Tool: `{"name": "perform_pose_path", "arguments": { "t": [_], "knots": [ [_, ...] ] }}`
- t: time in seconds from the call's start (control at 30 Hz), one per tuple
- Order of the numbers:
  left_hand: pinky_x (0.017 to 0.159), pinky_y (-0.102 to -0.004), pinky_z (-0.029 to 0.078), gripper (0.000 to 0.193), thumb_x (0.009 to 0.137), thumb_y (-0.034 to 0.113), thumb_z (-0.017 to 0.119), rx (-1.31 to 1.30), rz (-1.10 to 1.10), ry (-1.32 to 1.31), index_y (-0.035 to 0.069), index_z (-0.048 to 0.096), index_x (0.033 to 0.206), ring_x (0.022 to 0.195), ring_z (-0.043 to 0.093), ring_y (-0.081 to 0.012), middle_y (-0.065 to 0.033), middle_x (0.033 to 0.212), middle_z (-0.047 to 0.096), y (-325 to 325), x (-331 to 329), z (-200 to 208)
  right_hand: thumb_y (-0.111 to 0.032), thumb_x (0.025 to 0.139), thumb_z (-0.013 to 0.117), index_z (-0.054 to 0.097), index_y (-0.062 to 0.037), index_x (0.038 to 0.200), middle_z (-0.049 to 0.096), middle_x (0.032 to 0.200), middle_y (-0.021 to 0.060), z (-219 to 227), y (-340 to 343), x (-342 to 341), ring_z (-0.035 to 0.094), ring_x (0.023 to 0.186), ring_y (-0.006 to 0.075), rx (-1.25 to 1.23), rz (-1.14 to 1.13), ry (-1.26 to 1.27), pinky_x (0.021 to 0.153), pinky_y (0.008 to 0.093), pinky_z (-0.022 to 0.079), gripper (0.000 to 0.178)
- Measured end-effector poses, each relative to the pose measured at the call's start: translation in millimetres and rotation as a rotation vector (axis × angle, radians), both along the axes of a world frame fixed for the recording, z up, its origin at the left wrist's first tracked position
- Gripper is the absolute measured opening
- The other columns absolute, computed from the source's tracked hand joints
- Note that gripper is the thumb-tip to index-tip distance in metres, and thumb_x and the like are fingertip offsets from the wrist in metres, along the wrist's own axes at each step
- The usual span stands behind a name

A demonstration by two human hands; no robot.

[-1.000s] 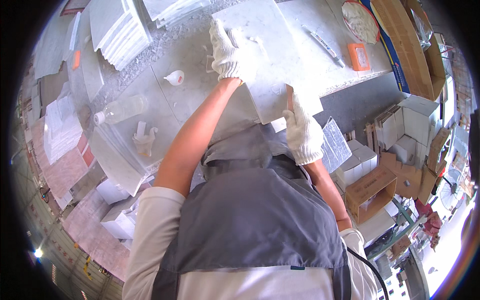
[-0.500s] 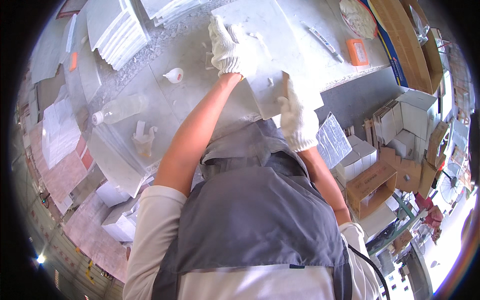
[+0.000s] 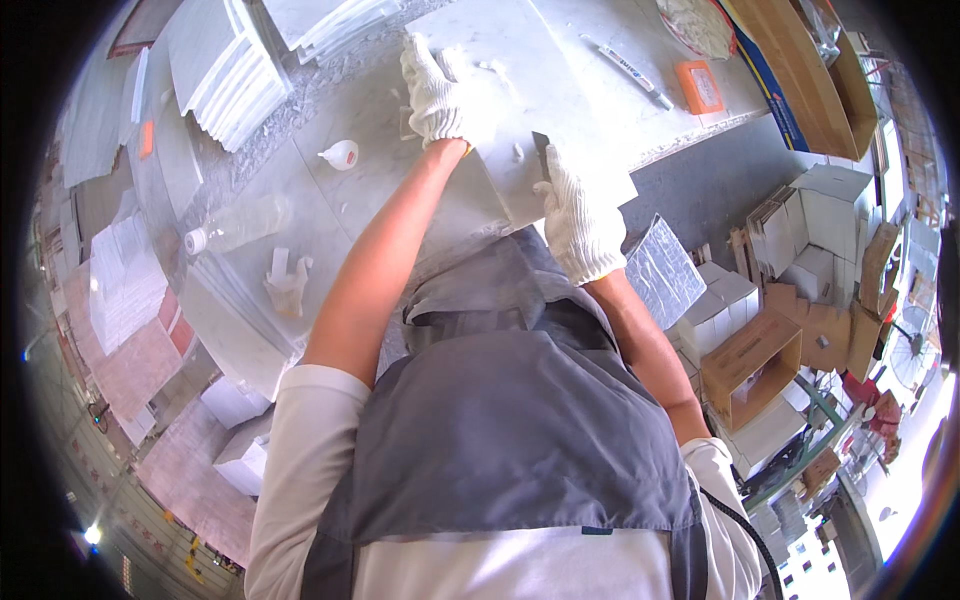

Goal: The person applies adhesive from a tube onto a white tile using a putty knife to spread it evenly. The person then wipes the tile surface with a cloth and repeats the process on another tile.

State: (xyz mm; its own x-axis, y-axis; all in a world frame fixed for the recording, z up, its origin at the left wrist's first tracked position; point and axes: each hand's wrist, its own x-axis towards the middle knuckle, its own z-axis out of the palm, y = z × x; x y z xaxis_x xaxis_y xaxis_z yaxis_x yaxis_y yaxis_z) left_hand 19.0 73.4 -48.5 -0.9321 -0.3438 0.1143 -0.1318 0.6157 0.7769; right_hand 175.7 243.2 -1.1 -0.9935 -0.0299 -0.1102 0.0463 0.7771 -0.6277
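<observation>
Both my hands wear white knitted gloves. My left hand [image 3: 436, 98] lies on a pale marble slab [image 3: 555, 75], its fingers stretched toward the far side; a small pale edge shows beside the palm, too hidden to name. Near the slab's front part, my right hand [image 3: 583, 222] is closed round a thin flat scraper-like piece [image 3: 541, 146], whose dark end sticks out past the fingers over the slab. Small white crumbs [image 3: 518, 152] lie on the slab between the hands. A white nozzle-tipped cap [image 3: 341, 155] rests on the worktop left of my left forearm.
A marker pen [image 3: 628, 72], an orange box [image 3: 698, 87] and a bowl of pale material [image 3: 697, 22] lie at the far right. Stacked tiles [image 3: 225, 75] stand far left, with a plastic bottle [image 3: 240, 222] nearer. Cardboard boxes [image 3: 752, 368] are on the right, below the worktop.
My right hand has shifted slightly left and away from me, and the flat piece has turned, now showing a dark face. My left hand stays on the slab. The whole view has shifted slightly.
</observation>
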Motion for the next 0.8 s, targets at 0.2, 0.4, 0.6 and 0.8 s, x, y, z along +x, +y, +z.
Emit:
{"name": "perform_pose_path", "arguments": {
  "t": [0.2,0.4,0.6,0.8],
  "knots": [
    [0.124,-0.0459,0.029,0.067,0.106,0.039,0.051,0.1,-0.092,-0.038,0.002,0.031,0.159,0.152,0.032,-0.0376,-0.024,0.165,0.032,-20,-3,-3,-0.01,0.1,0.063,0.055,-0.0053,0.149,0.064,0.141,0.0193,2,28,29,0.072,0.102,0.0234,-0.325,0.209,-0.003,0.096,0.0344,0.055,0.049],
    [0.122,-0.0478,0.035,0.07,0.098,0.024,0.069,-0.229,-0.448,0.454,0.003,0.039,0.157,0.149,0.04,-0.0379,-0.0211,0.16,0.042,-19,54,22,-0.004,0.102,0.061,0.032,-0.0045,0.163,0.045,0.075,-0.0064,23,81,69,0.044,0.057,0.0022,-0.593,-0.503,-0.381,0.051,0.0188,0.04,0.067],
    [0.129,-0.052,0.013,0.073,0.102,0.059,0.045,-0.708,-1.275,0.185,0.018,0.035,0.162,0.158,0.025,-0.0288,-0.007,0.169,0.032,36,113,43,-0.016,0.105,0.06,0.032,-0.0114,0.164,0.052,0.08,-0.0028,30,101,63,0.045,0.058,0.004,-0.753,-0.606,-0.32,0.051,0.0199,0.041,0.065],
    [0.126,-0.0562,0.016,0.069,0.104,0.058,0.037,-1.182,-0.427,0.029,0.016,0.039,0.159,0.152,0.034,-0.0341,-0.0125,0.161,0.044,-38,-48,38,-0.025,0.105,0.06,0.035,-0.0136,0.163,0.053,0.081,-0.0018,34,100,68,0.049,0.059,0.0051,-0.764,-0.53,-0.357,0.053,0.0212,0.045,0.064]
  ]
}}
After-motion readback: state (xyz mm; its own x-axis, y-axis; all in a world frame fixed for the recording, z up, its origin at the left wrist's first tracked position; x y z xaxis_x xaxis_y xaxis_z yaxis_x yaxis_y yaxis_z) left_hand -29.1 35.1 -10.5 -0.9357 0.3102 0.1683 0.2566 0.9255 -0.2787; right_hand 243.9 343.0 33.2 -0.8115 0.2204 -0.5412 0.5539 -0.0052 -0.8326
